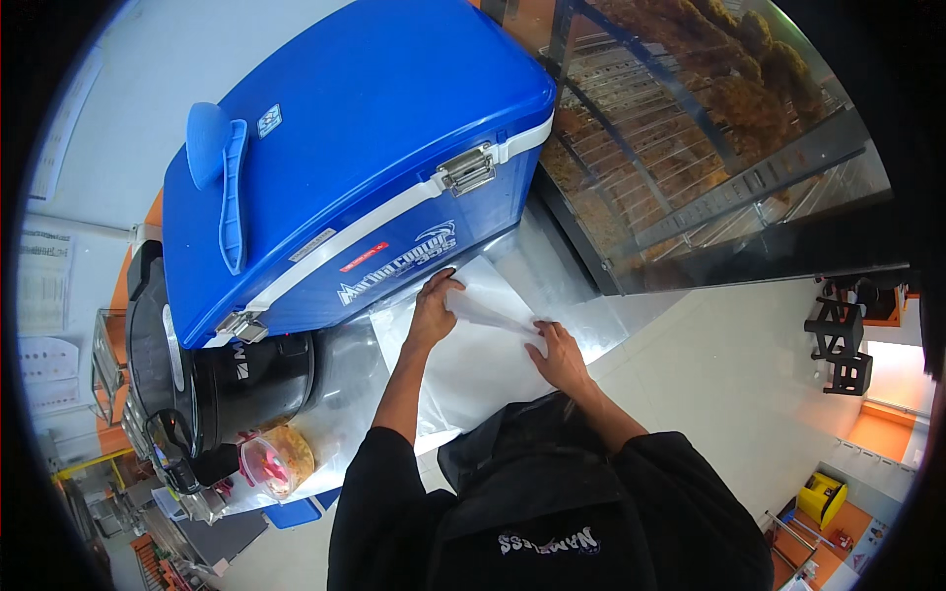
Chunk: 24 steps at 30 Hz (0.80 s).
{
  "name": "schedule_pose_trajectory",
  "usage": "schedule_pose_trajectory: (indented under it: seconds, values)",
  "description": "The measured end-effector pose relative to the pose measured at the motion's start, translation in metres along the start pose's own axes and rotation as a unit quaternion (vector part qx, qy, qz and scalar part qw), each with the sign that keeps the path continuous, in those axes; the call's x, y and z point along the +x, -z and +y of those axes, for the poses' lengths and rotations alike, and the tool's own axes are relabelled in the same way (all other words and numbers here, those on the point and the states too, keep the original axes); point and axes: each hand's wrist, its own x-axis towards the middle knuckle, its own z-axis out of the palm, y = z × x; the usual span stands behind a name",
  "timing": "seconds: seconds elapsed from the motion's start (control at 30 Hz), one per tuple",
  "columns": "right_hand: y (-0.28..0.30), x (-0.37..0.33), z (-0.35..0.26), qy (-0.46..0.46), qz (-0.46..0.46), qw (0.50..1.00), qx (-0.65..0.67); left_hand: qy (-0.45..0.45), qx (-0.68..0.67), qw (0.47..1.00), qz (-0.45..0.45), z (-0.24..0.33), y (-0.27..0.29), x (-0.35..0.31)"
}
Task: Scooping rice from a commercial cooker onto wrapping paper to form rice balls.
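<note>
Wall: white, with pinned paper sheets at the far left.
Cooker: a black, lidded cooker, left of the work area, by the cooler's lower corner.
Tub: a clear tub with reddish and yellowish contents, just beside the cooker.
Cooler: a big blue cooler with white trim and metal latches, shut; a light-blue scoop lies on its lid.
Work surface: a shiny metal table that reflects light, under the cooler and the paper.
Display case: a dark-framed display case at upper right, with browned food on wire racks.
Floor: pale tiles, with black stools at far right.
Paper: white paper flat on the table, in front of the cooler, a raised fold running between the hands.
Left hand: the left hand touches the fold's upper left end, fingers curled; whether they pinch it, I cannot tell.
Right hand: the right hand has bent fingers at the fold's other end, thumb lower over the paper; grip unclear.
</note>
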Motion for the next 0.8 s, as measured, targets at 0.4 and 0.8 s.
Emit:
schedule_pose_trajectory:
  seconds: [0.4,0.8]
  values:
    - [-0.024,0.074,0.014,-0.025,-0.083,0.995,0.050,-0.001,0.124,0.985,0.118,0.038,-0.008,-0.032]
    - [0.003,0.069,0.048,-0.106,-0.205,0.879,0.417,0.289,-0.181,0.885,0.318,0.031,-0.020,-0.130]
